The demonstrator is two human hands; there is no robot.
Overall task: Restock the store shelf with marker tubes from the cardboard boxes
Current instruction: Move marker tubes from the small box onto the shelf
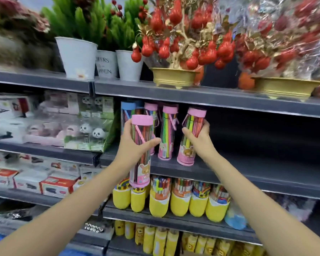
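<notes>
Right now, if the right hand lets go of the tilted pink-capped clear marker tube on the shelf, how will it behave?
The pink-capped clear marker tube would probably tip: it is tall, narrow and leaning under the right hand. Being round, it would likely roll along the dark shelf. The clear wall looks rigid, so a grip should not crush it.

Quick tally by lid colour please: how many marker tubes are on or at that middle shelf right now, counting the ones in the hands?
Pink lid: 4, namely one in the left hand, one under the right hand and two standing between
Blue lid: 1, at the back left
Total: 5
</notes>
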